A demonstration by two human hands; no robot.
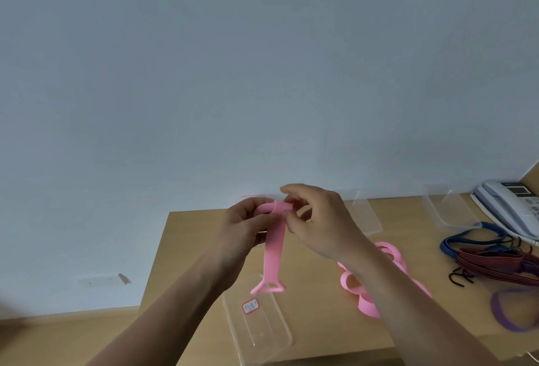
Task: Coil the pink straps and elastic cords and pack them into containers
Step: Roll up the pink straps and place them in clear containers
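Note:
A pink strap [274,244] hangs in the air above the wooden table [186,249]. Its top end is rolled into a small coil between both hands. My left hand [243,227] grips the coil from the left, and my right hand [318,224] pinches the rolled end from the right. The strap's wide, slotted tail dangles just above a clear plastic container [258,327] with a red-edged label. More pink straps [388,278] lie in a loose heap on the table, partly hidden by my right forearm.
Blue and red-black elastic cords [493,255] with black hooks lie at the right, a purple band [507,311] nearer me. Two more clear containers [450,208] stand at the table's back edge by the wall. A white telephone [513,205] occupies the far right corner.

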